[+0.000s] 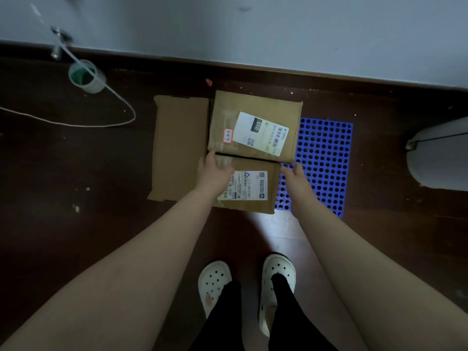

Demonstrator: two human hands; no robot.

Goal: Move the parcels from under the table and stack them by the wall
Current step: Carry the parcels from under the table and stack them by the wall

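Two parcels lay on the floor near the wall [253,26], not yet stacked.
- Large parcel [255,105]: nearer the wall, overlapping a flat cardboard sheet [179,148] and a blue perforated mat [326,158].
- Small parcel [253,198]: just beside it on the near side, edges almost touching.
- Left hand [215,171]: spread flat on the small parcel's top, fingers straight, not gripping.
- Right hand [296,173]: at that parcel's right edge; could not tell whether it gripped.

Judgement: parcels delivered, stacking left. No table in view, so any remaining parcels unknown.
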